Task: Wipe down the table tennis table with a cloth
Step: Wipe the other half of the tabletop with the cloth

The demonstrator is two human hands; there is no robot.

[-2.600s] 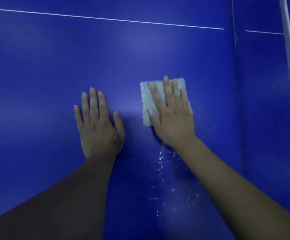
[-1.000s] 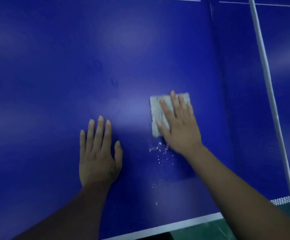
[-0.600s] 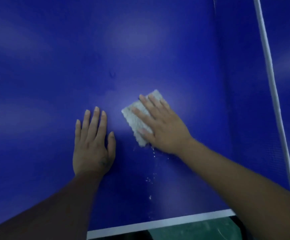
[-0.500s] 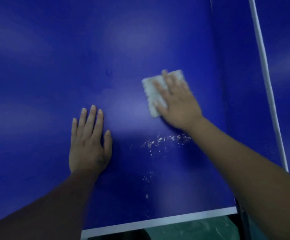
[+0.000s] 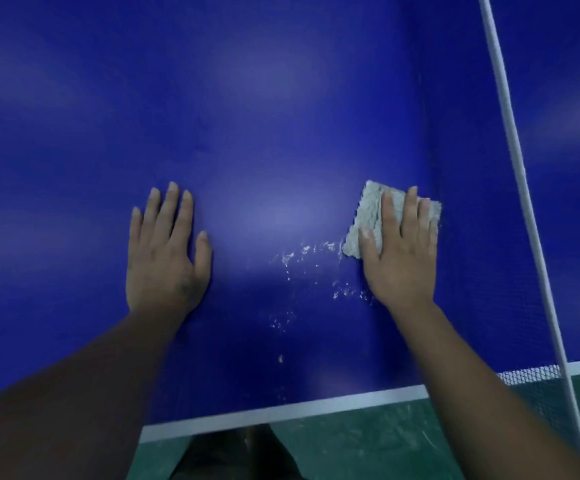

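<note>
Cloth (image 5: 371, 216): pale grey-white, rough nubbly weave, folded into a thick, roughly rectangular pad. Its left edge is ragged, and the pad is set slightly askew. It lies flat on the blue table (image 5: 247, 116), on the right part of the surface, just beside the foot of the net (image 5: 472, 161) and well back from the near edge.

Right hand (image 5: 399, 258): laid palm-down on the cloth. The fingers are straight and only slightly spread, pressing it onto the table. Nothing is pinched or curled round. The thumb tip rests at the cloth's near-left corner. The far and left parts of the cloth are left uncovered.

Left hand (image 5: 163, 258): planted flat on the bare table, well apart from the cloth to the left. Its fingers are straight and close together, the thumb is angled out, and nothing is held.

White flecks (image 5: 302, 251): scattered over the table between the two hands, densest just left of and near the cloth, thinning into a loose trail toward the near edge.

A white edge line (image 5: 281, 414) is seen along the near side of the table. The net's white top band (image 5: 510, 150) runs near to far on the right. Green floor (image 5: 350, 445) is visible below the near edge.
</note>
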